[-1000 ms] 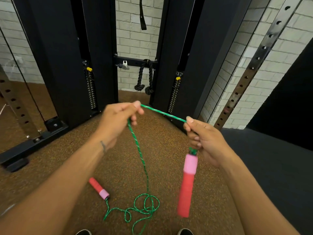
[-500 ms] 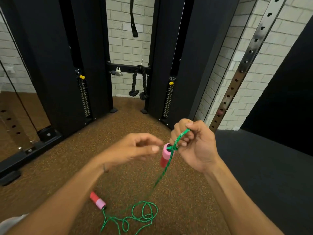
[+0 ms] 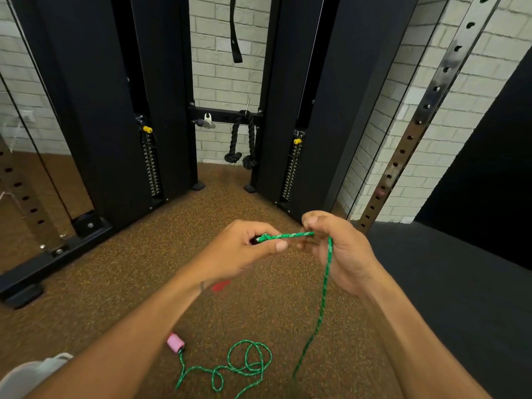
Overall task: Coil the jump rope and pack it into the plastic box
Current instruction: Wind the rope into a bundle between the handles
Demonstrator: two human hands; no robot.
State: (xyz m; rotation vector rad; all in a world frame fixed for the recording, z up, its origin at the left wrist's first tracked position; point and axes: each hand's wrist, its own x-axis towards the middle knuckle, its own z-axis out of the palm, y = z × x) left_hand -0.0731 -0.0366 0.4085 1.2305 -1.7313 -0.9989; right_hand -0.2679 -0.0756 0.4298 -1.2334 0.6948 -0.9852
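The green braided jump rope (image 3: 324, 286) runs taut between my two hands, which are held close together over the floor. My left hand (image 3: 244, 250) is closed around one handle; its red end (image 3: 221, 285) sticks out under my wrist. My right hand (image 3: 342, 254) pinches the rope a short way from that handle. From there the rope hangs down to a loose tangle (image 3: 250, 361) on the floor. The other handle (image 3: 175, 341) lies on the floor with its pink end showing, the rest hidden by my left forearm.
A black cable machine (image 3: 95, 116) with weight stacks stands ahead, with a black rope attachment (image 3: 243, 139) hanging between its towers. A perforated steel upright (image 3: 414, 128) leans at the right. Brown speckled flooring meets a dark mat (image 3: 460, 298) on the right. A whitish object (image 3: 31, 370) shows at the bottom left.
The handle has passed from my right hand into my left. My right hand now pinches the rope just beside it, and the hands have come close together and lower.
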